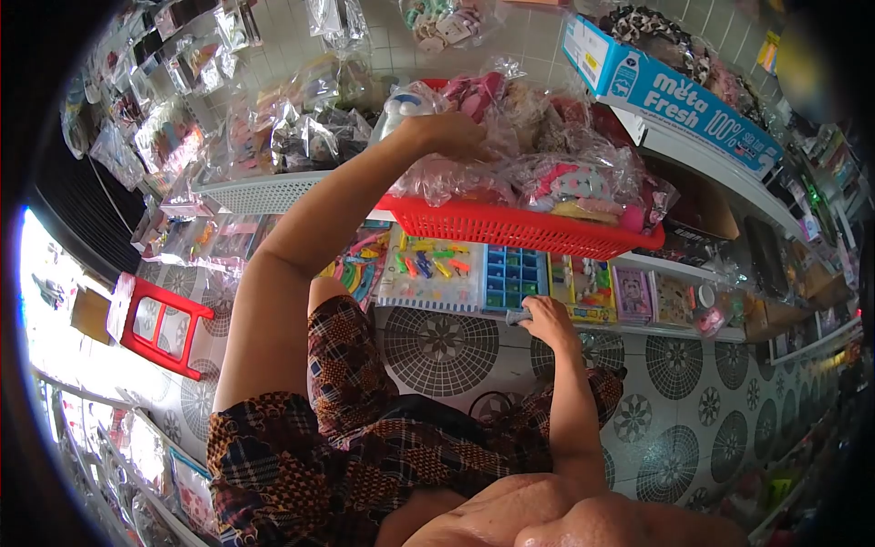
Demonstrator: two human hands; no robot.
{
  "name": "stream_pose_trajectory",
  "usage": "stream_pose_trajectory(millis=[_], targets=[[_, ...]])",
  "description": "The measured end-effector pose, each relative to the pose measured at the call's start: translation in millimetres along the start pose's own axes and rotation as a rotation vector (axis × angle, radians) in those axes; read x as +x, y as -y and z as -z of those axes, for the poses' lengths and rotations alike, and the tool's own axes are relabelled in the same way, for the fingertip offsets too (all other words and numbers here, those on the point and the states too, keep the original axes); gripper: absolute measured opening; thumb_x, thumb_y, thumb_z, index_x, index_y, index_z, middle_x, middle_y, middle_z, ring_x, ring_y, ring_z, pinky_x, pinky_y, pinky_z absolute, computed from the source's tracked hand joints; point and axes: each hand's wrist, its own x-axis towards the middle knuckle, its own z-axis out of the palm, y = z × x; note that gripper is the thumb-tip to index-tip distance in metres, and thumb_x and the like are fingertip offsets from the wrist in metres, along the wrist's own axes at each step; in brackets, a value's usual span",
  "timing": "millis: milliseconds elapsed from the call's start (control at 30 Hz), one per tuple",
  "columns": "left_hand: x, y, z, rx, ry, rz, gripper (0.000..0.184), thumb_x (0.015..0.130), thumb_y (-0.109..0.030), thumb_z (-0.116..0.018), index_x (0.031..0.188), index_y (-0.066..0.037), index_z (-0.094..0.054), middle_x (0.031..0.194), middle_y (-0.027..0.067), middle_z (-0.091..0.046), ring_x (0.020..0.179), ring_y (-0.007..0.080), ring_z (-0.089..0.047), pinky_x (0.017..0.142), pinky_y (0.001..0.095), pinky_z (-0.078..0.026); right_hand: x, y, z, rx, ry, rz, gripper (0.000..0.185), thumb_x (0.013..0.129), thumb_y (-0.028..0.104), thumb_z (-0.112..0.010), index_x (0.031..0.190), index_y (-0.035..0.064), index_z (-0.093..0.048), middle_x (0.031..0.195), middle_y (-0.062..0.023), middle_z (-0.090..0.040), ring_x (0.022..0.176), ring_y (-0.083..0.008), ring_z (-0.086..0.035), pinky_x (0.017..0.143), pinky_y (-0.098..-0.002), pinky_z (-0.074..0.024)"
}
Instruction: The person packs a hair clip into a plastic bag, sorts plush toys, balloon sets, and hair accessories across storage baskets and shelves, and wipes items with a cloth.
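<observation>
My left hand [448, 137] reaches over a red basket [510, 226] full of plastic-wrapped goods. Its fingers are among the clear bags, beside a white and blue item [408, 106], and their tips are hidden. Lower down, my right hand [547, 322] is closed on a small grey object [518, 316] at the front edge of the lower shelf. Just behind it stands a blue compartment tray [514, 276] with small pieces. Wrapped pink items [574, 182] lie at the right part of the basket.
A blue and white carton [684, 105] holds goods at the upper right. A grey basket [264, 194] of bagged items is at the left. On the tiled floor stands a red stool [164, 326]. Small boxes [633, 294] line the lower shelf.
</observation>
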Motion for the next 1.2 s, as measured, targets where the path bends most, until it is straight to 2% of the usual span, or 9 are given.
stream_pose_trajectory(millis=[200, 300, 367, 400, 467, 567, 700, 800, 1200], targets=[[22, 47, 41, -0.483, -0.071, -0.037, 0.063, 0.086, -0.056, -0.037, 0.093, 0.002, -0.060, 0.084, 0.0174, -0.062, 0.078, 0.0300, -0.059, 0.077, 0.0409, -0.045, 13, 9, 7, -0.043, 0.207, -0.144, 0.035, 0.073, 0.016, -0.067, 0.103, 0.0016, -0.057, 0.104, -0.0136, -0.058, 0.096, -0.0290, -0.055, 0.082, -0.0378, -0.0451], [49, 76, 48, -0.254, -0.537, -0.094, 0.067, 0.081, -0.060, -0.043, 0.100, 0.003, -0.056, 0.091, 0.0188, -0.061, 0.084, 0.0304, -0.060, 0.083, 0.0413, -0.044, 15, 2, -2, -0.037, 0.154, -0.083, 0.037, 0.073, 0.016, -0.067, 0.105, 0.0017, -0.056, 0.104, -0.0142, -0.058, 0.096, -0.0291, -0.055, 0.082, -0.0379, -0.0456], [89, 86, 34, -0.202, -0.573, 0.375, 0.089, 0.065, -0.065, -0.057, 0.114, 0.008, -0.046, 0.107, 0.0192, -0.056, 0.101, 0.0323, -0.054, 0.087, 0.0396, -0.043, 17, -4, -7, -0.001, 0.005, 0.006, 0.024, 0.072, 0.014, -0.068, 0.077, -0.0003, -0.050, 0.078, -0.0158, -0.055, 0.077, -0.0312, -0.056, 0.067, -0.0413, -0.0457], [93, 80, 33, -0.200, -0.576, 0.373, 0.089, 0.065, -0.065, -0.057, 0.114, 0.008, -0.046, 0.107, 0.0192, -0.056, 0.101, 0.0323, -0.054, 0.087, 0.0396, -0.043, 19, -3, -2, -0.002, 0.001, 0.005, 0.024, 0.072, 0.014, -0.068, 0.077, -0.0003, -0.050, 0.078, -0.0158, -0.055, 0.077, -0.0312, -0.056, 0.067, -0.0413, -0.0457], [94, 66, 30, -0.332, -0.380, 0.552, 0.094, 0.062, -0.060, -0.062, 0.116, 0.013, -0.040, 0.120, 0.0231, -0.047, 0.111, 0.0351, -0.047, 0.090, 0.0390, -0.041, 25, 4, 11, -0.037, 0.213, -0.137, 0.037, 0.074, 0.016, -0.067, 0.106, 0.0025, -0.055, 0.104, -0.0139, -0.058, 0.095, -0.0293, -0.056, 0.081, -0.0380, -0.0465], [120, 75, 0, -0.364, -0.253, 0.572, 0.096, 0.062, -0.059, -0.062, 0.121, 0.011, -0.034, 0.127, 0.0240, -0.039, 0.115, 0.0372, -0.043, 0.092, 0.0394, -0.040, 29, 3, 14, -0.039, 0.191, -0.124, 0.037, 0.074, 0.015, -0.067, 0.106, 0.0024, -0.055, 0.103, -0.0142, -0.058, 0.095, -0.0295, -0.056, 0.081, -0.0381, -0.0466], [140, 97, -22, -0.476, -0.321, 0.712, 0.090, 0.064, -0.056, -0.061, 0.121, 0.009, -0.037, 0.126, 0.0236, -0.042, 0.113, 0.0373, -0.045, 0.092, 0.0396, -0.039, 34, -1, 8, -0.024, 0.190, -0.082, 0.037, 0.073, 0.015, -0.067, 0.106, 0.0021, -0.055, 0.102, -0.0142, -0.059, 0.094, -0.0297, -0.056, 0.081, -0.0379, -0.0466], [143, 120, -32, -0.473, -0.314, 0.529, 0.084, 0.067, -0.053, -0.061, 0.122, 0.006, -0.039, 0.123, 0.0219, -0.046, 0.111, 0.0358, -0.047, 0.092, 0.0402, -0.039, 36, 0, 7, -0.027, 0.178, -0.067, 0.037, 0.073, 0.015, -0.067, 0.105, 0.0020, -0.056, 0.102, -0.0141, -0.059, 0.094, -0.0297, -0.056, 0.081, -0.0377, -0.0463], [81, 94, -19, -0.607, -0.905, 0.751, 0.068, 0.067, -0.052, -0.060, 0.108, 0.000, -0.046, 0.104, 0.0230, -0.056, 0.100, 0.0373, -0.054, 0.086, 0.0416, -0.042, 26, 0, 8, -0.018, 0.120, -0.076, 0.035, 0.071, 0.015, -0.069, 0.102, 0.0017, -0.057, 0.104, -0.0134, -0.059, 0.095, -0.0291, -0.056, 0.080, -0.0380, -0.0460]])
